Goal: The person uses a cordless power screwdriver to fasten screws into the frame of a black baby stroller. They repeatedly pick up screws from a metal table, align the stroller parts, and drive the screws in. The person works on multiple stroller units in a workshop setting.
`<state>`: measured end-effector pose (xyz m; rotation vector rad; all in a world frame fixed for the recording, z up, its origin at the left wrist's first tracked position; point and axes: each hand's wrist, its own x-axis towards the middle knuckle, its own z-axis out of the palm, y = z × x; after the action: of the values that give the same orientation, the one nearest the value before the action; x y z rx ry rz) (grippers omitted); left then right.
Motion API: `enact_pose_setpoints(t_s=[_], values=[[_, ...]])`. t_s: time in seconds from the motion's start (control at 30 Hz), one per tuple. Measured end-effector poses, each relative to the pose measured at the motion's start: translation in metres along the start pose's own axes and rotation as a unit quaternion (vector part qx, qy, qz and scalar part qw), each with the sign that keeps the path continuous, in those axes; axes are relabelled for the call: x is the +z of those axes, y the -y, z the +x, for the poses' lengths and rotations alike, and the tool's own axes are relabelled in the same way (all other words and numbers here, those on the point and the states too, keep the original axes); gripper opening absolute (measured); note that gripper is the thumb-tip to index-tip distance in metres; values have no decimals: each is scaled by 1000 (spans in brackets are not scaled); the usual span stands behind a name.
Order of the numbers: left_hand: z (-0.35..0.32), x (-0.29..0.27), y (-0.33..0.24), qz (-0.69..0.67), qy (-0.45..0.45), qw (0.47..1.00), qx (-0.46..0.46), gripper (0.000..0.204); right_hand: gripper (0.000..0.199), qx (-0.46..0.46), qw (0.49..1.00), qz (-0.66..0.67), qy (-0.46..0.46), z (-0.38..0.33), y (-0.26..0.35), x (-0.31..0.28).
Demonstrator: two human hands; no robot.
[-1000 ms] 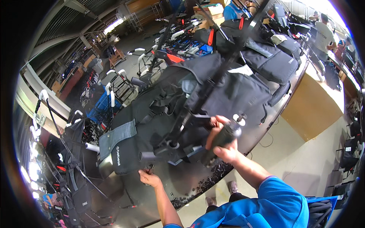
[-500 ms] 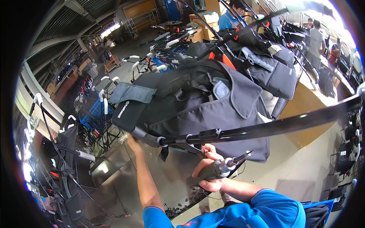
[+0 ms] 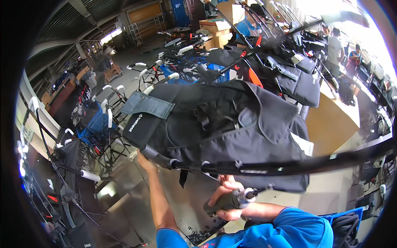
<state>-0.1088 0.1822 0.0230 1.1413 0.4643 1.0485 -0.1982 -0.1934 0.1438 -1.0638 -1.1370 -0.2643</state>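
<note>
The black padded seat is laid over the metal table in front of the person, with a long black tube stretched along its near side and out past its right end. A grey flap is set near the left end, and dark straps are bunched in the middle.

A power screwdriver is gripped in the right hand, fingers and thumb wrapped round its body and its tip pointed off to the right. The tube lies just beyond the upper fingers; whether it is touched cannot be told. The left hand is placed at the near left corner, beside the grey sleeve on the tube's end; its fingertips are hidden, so whether it is closed cannot be told.

The seat is judged bulky rather than heavy, soft in the cloth but stiffened by the tube, whose smooth, long end could slip or swing. It is best held by the tube or the firm corner, not by loose straps; the screwdriver, probably dense and sturdy, by its thick body
</note>
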Motion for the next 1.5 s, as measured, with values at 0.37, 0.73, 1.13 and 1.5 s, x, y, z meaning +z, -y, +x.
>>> enact_pose_setpoints(t_s=[0.37,0.73,1.13,1.5], values=[[16,112,39,22,166,985,-50,53,60,-24,973,-173,-149,24,4,5],[-19,238,122,17,273,937,-217,60,82,-80,923,-49,-372,46,-65,-84],[-342,-132,94,420,136,897,-19,27,79,-33,985,-154,-63,-12,-45,-110],[-407,-167,105,553,273,785,62,30,85,553,780,-124,267,-177,11,-50]])
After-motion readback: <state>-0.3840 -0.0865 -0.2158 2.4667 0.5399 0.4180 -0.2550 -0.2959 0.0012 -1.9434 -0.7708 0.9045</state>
